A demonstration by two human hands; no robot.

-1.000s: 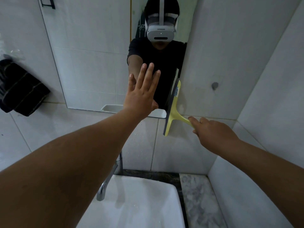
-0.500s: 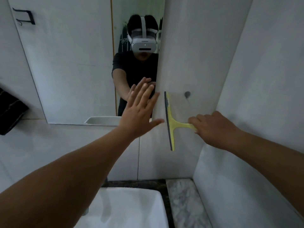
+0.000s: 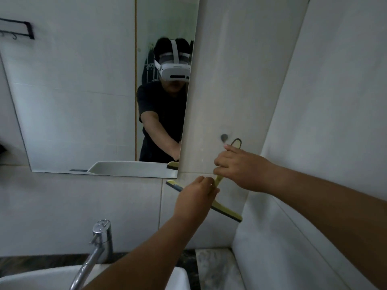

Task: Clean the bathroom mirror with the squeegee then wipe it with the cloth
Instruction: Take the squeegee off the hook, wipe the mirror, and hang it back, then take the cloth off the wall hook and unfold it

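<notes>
The right hand grips the squeegee handle while the left hand pinches its blade, apparently steadying it below the mirror.

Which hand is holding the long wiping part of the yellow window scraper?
The left hand. It grips the blade bar of the yellow plastic squeegee, near its middle, while the right hand, higher up, is closed around the squeegee's handle.

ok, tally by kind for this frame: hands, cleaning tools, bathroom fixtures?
Hands: 2, left hand and right hand, both on the squeegee.
Cleaning tools: 1, squeegee.
Fixtures: 4, mirror, faucet, sink, wall hook.
Total: 7
</notes>
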